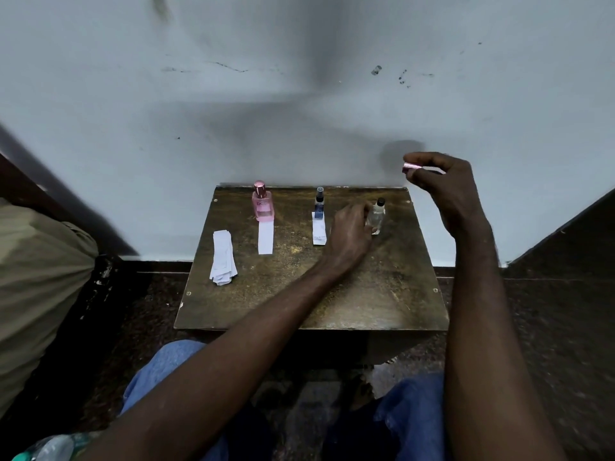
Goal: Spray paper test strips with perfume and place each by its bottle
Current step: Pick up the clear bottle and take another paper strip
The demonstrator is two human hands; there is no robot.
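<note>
Small wooden table (366, 294) pushed against a pale, scuffed wall (233, 111). A person sits before it, with knees in blue jeans (166, 364) below the near edge.

Three bottles stand in a row along the far edge:
- Pink perfume bottle (263, 201), on the left, upright with its cap on. One white test strip (265, 238) lies flat just in front, its far end touching the bottle's base.
- Dark blue spray bottle (319, 201), in the middle, upright. A shorter strip (318, 232) lies in front of it, with its far end at the bottle's foot.
- Clear bottle (378, 212) with a black top, on the right, upright on the table.

Left hand (349, 229): reaches across the table, fingers curled round the left side of the clear bottle, grasping it. The hand is a little blurred. A pale corner shows at the bottle's foot under the fingers, but I cannot tell what it is.

Right hand (444, 183): raised above the table's far right corner, close to the wall. Thumb and forefinger pinch a small pink metallic cylinder (407, 167), which is level with its end pointing left. The other fingers are loosely bent.

A stack of unused strips (223, 257) sits on the left part of the table, slightly fanned and well apart from both hands.

Off the table there is an olive cloth bundle (40, 277) at the left and a plastic water bottle (50, 448) at the lower left corner.
</note>
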